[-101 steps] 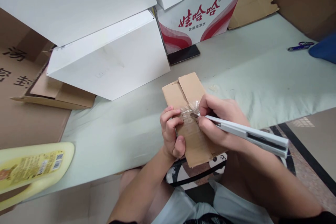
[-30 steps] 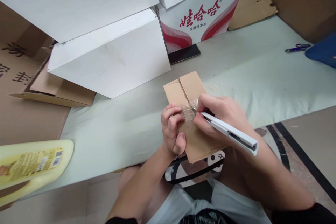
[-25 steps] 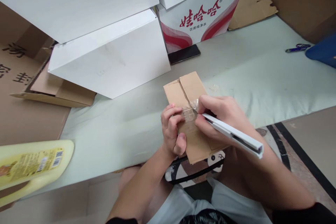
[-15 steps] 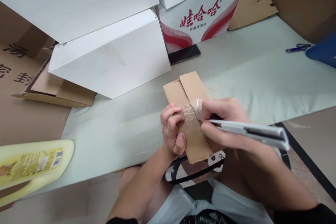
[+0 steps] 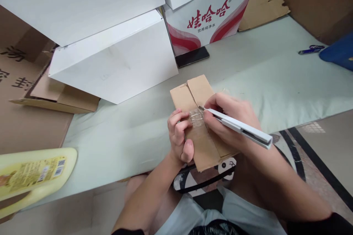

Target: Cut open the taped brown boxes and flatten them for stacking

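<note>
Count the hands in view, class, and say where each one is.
2. The left hand holds the carton at its left side; the right hand, over the carton's right side, holds the knife. No others show.

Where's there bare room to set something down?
Left: bare cloth between the yellow bottle, the lower white box and the left hand. Right: another patch between the right hand and the blue object. Crowded: the small carton, with both hands and the cutter at it; also the back, where a phone lies by the printed box.
</note>
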A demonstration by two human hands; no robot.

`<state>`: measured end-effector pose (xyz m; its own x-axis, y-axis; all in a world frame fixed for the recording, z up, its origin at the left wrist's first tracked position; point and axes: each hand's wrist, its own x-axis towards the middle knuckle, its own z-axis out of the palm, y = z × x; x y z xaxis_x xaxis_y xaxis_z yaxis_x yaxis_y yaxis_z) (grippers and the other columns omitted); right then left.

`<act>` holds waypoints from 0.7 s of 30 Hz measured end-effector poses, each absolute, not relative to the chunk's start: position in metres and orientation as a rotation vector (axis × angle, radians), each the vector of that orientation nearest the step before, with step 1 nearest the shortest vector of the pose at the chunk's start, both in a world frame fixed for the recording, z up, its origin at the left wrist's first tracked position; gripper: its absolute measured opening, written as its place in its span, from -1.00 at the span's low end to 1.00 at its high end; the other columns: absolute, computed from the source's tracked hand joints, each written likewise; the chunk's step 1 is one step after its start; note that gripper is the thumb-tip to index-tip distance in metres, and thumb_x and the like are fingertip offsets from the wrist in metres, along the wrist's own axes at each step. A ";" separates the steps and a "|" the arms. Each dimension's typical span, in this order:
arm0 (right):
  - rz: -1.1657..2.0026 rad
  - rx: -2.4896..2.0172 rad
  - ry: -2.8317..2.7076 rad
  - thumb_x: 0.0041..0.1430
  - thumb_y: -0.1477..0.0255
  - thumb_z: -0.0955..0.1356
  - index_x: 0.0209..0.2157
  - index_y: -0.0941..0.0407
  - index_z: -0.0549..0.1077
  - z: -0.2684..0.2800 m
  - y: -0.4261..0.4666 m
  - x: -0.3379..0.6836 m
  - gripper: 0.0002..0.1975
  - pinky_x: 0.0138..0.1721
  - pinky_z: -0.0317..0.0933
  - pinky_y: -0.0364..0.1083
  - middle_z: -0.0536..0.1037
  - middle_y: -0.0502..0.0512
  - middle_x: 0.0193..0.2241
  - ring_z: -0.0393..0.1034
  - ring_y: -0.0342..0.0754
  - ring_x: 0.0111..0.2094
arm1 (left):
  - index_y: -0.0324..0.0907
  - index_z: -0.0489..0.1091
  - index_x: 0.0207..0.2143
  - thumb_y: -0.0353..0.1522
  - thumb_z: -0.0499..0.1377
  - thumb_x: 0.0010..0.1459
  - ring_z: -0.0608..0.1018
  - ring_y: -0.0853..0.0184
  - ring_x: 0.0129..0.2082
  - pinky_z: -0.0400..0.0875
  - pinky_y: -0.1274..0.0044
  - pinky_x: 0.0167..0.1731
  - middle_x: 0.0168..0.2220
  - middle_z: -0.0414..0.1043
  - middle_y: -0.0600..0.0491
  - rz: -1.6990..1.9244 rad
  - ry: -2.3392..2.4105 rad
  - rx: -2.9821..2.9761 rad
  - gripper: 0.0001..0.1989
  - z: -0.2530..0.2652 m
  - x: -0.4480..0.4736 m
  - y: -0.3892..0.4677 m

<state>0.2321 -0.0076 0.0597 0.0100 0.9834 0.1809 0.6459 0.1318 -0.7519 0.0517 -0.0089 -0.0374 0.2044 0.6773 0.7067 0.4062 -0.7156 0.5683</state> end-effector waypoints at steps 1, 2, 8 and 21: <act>0.603 -1.604 -1.730 0.14 0.41 0.32 -0.39 0.04 0.37 0.060 -0.007 0.232 -0.96 -0.42 0.11 -0.11 0.48 -0.01 -0.50 0.31 -0.10 -0.49 | -0.06 0.31 -0.03 -0.17 -0.09 0.34 0.47 0.05 0.12 0.35 0.09 0.24 0.05 0.41 -0.10 1.515 1.025 2.232 -0.69 -0.037 0.052 -0.009; 0.600 -1.613 -1.745 0.16 0.39 0.32 -0.38 0.04 0.38 0.059 -0.007 0.232 -0.96 -0.41 0.11 -0.12 0.49 0.00 -0.48 0.32 -0.10 -0.48 | -0.06 0.31 -0.03 -0.17 -0.09 0.34 0.47 0.06 0.11 0.35 0.10 0.24 0.05 0.41 -0.10 1.516 1.022 2.239 -0.69 -0.036 0.052 -0.008; 0.612 -1.633 -1.745 0.14 0.37 0.30 -0.40 0.06 0.39 0.058 -0.006 0.231 -0.92 -0.41 0.11 -0.12 0.53 0.04 -0.44 0.32 -0.10 -0.47 | -0.07 0.30 -0.03 -0.18 -0.08 0.34 0.47 0.08 0.11 0.37 0.12 0.24 0.03 0.41 -0.10 1.514 1.016 2.261 -0.70 -0.035 0.052 -0.008; 0.694 -1.140 -0.975 -0.16 0.41 0.27 -0.47 -0.02 0.21 0.046 0.006 0.269 -0.87 -0.48 0.11 -0.04 0.23 -0.03 -0.59 0.19 -0.04 -0.55 | 0.06 0.46 0.18 -0.52 -0.01 0.09 0.26 -0.06 0.37 0.48 0.09 0.14 0.30 0.03 -0.09 0.968 1.060 2.377 -0.36 0.005 0.026 -0.007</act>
